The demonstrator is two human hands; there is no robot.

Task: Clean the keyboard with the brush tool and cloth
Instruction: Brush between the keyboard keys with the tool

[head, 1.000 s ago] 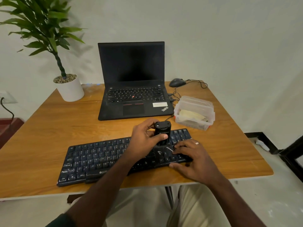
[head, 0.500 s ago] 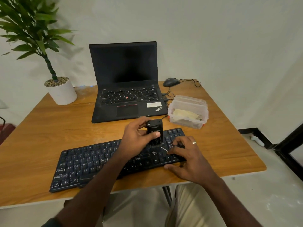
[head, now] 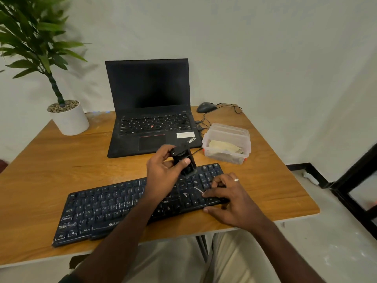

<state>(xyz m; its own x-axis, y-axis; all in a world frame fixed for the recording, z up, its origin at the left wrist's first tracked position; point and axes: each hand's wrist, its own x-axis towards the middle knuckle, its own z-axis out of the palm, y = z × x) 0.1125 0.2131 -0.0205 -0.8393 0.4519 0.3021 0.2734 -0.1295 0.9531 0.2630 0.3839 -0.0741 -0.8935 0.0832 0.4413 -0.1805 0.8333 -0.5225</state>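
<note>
A dusty black keyboard lies slanted across the near side of the wooden table. My left hand grips a black brush tool, tilted with its lower end over the keys at the keyboard's upper right. My right hand rests on the keyboard's right end, fingers spread and pressing on the keys. A folded beige cloth lies inside a clear plastic box just beyond the keyboard's right end.
An open black laptop stands behind the keyboard. A mouse with its cable lies at the back right. A potted plant stands at the back left. The table's right edge drops to the floor.
The brush tool has tilted in my left hand and its lower end has lifted slightly from the keys. My right hand stays on the keyboard's right end. The view shifted a little.
</note>
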